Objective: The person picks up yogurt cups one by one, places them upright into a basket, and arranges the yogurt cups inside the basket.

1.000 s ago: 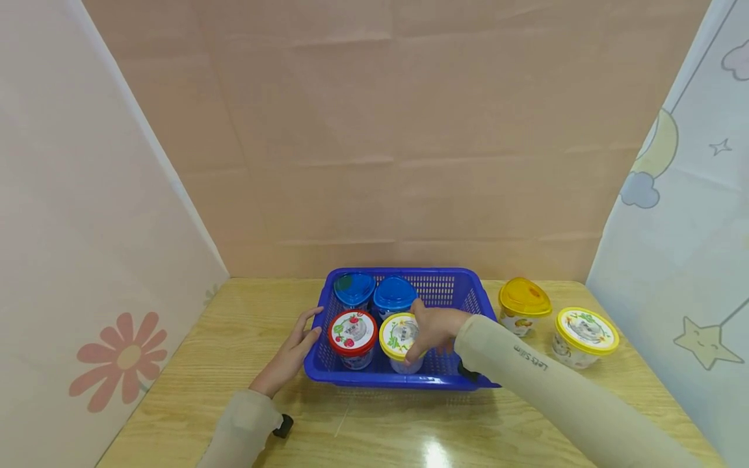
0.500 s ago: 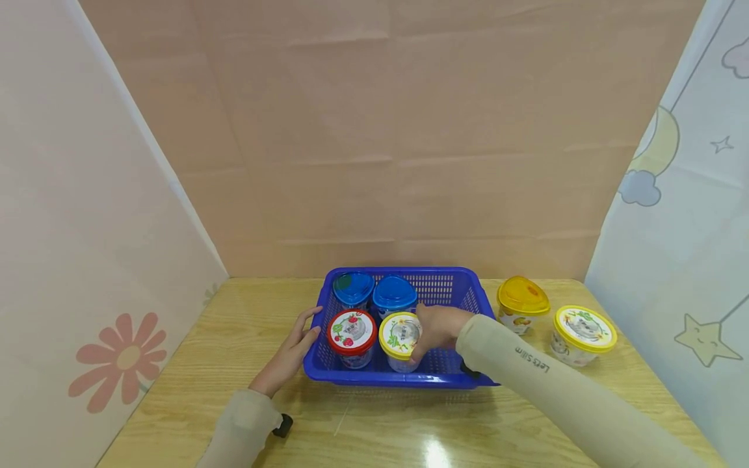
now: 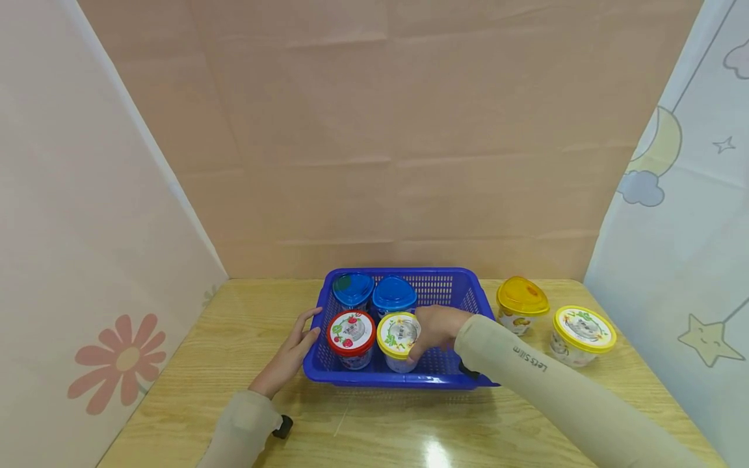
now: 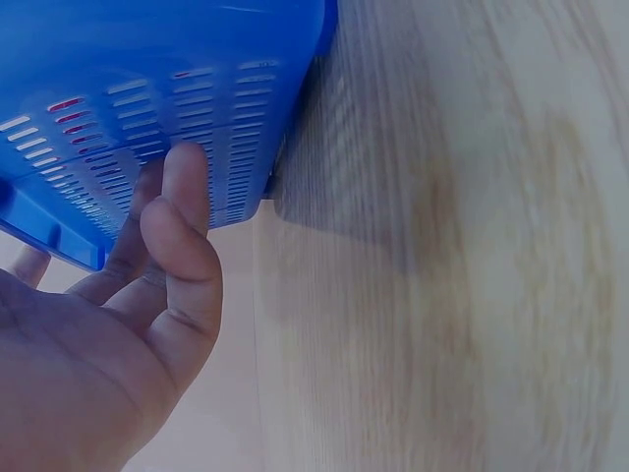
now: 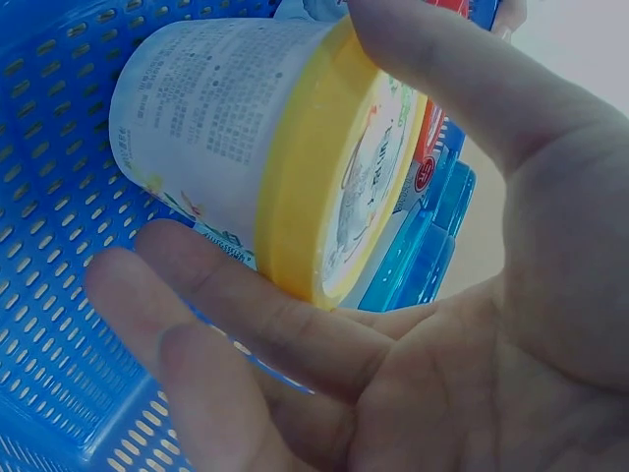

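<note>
Settling, apparently, a round white yellow-lidded tub (image 3: 398, 339) in the blue perforated plastic basket (image 3: 404, 381), right hand (image 3: 437, 327) gripping it, left hand (image 3: 291, 351) touching the rim, fingers relaxed; next likely wants gentle release.

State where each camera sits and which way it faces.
Head: on the head, facing forward and down at the blue basket; left hand, right hand and sleeves show.
Left wrist: on that wrist, facing the basket's slotted side and the table; left palm and fingers show.
Right wrist: on that wrist, facing the yellow-lidded tub in the basket; right palm, thumb, fingers show.
Shared by head and right wrist: that tub.
</note>
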The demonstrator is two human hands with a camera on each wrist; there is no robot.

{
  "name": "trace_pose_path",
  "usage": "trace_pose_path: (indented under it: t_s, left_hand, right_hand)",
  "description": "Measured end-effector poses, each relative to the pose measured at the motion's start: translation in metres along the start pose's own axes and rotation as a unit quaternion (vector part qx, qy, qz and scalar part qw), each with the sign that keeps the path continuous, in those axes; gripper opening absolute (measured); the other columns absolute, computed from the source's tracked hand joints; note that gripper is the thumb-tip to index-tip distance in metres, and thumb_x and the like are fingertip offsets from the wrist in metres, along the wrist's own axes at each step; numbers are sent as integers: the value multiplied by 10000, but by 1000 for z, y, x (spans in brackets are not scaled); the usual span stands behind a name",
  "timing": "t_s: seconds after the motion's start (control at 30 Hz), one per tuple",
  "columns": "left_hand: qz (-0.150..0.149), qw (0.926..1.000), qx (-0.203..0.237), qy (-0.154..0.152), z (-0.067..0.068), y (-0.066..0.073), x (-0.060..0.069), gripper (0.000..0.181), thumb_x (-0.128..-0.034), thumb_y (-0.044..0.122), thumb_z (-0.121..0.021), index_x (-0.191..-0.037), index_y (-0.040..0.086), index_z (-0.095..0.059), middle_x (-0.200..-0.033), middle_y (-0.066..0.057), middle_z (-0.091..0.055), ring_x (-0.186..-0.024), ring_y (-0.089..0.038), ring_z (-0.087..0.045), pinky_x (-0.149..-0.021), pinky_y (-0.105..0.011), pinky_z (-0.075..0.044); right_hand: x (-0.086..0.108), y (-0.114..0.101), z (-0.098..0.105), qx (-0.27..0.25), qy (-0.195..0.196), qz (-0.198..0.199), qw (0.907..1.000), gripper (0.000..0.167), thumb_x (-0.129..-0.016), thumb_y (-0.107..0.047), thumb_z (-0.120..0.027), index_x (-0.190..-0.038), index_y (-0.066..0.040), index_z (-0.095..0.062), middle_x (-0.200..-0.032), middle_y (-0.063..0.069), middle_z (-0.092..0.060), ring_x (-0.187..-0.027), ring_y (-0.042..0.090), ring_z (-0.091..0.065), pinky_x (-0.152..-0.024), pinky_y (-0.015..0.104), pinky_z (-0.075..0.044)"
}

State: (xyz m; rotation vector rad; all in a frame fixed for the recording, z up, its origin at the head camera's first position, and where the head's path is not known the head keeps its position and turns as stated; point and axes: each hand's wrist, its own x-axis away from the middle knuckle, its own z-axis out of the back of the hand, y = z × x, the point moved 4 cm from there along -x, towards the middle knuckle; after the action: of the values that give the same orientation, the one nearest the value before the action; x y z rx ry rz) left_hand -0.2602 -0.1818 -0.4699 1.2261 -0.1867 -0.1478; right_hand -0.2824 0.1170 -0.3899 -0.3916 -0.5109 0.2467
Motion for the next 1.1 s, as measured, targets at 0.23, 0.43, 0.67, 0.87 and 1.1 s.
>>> trace_pose_path:
  t_s: [0.23,0.43,0.67,0.87,1.1]
  left_hand:
    - [-110,9999,56,43,-1,3,1,465,-1060,471,-424,-1507,421,-304,-1366,-179,-556,-1225,-334,-577,-1016,-556,-460]
    - [-61,9999,53,73,-1,4,2,462,-1053,485,-430,-1497,432,-313,-1358,-166,-562,-1206,-320,-588,-1014,-553,-463]
    - [-106,9999,37,97,-1,4,2,462,-1056,479,-427,-1501,429,-311,-1370,-166,-555,-1242,-330,-564,-1043,-579,-427]
    - [-113,9999,16,101,0,4,1,459,-1055,485,-425,-1497,435,-310,-1380,-168,-551,-1242,-333,-565,-1043,-583,-426]
    - [-69,9998,125,129,-1,1,1,466,-1053,482,-434,-1500,418,-321,-1377,-168,-555,-1240,-333,-569,-1049,-585,-422]
  right_hand:
    - [-1,2,0,-2,-6,65,10000,555,-669,-352,-929,-1019,-119,-568,-899,33,-610,-721,276,-621,-606,391,-542]
    - [-1,3,2,99,-49,115,9999,569,-669,-386,-924,-1029,-131,-565,-899,30,-613,-714,293,-641,-570,377,-523]
    - [-2,6,3,20,-167,175,9997,575,-677,-398,-919,-1054,-156,-558,-907,23,-618,-766,330,-664,-602,419,-554]
    - [-2,7,6,-37,-241,278,9993,567,-696,-389,-910,-1074,-154,-559,-922,14,-616,-770,341,-671,-569,384,-538]
    - [6,18,11,-90,-275,175,9994,898,-736,-419,-880,-1450,-77,-457,-1167,75,-630,-789,258,-671,-683,415,-576]
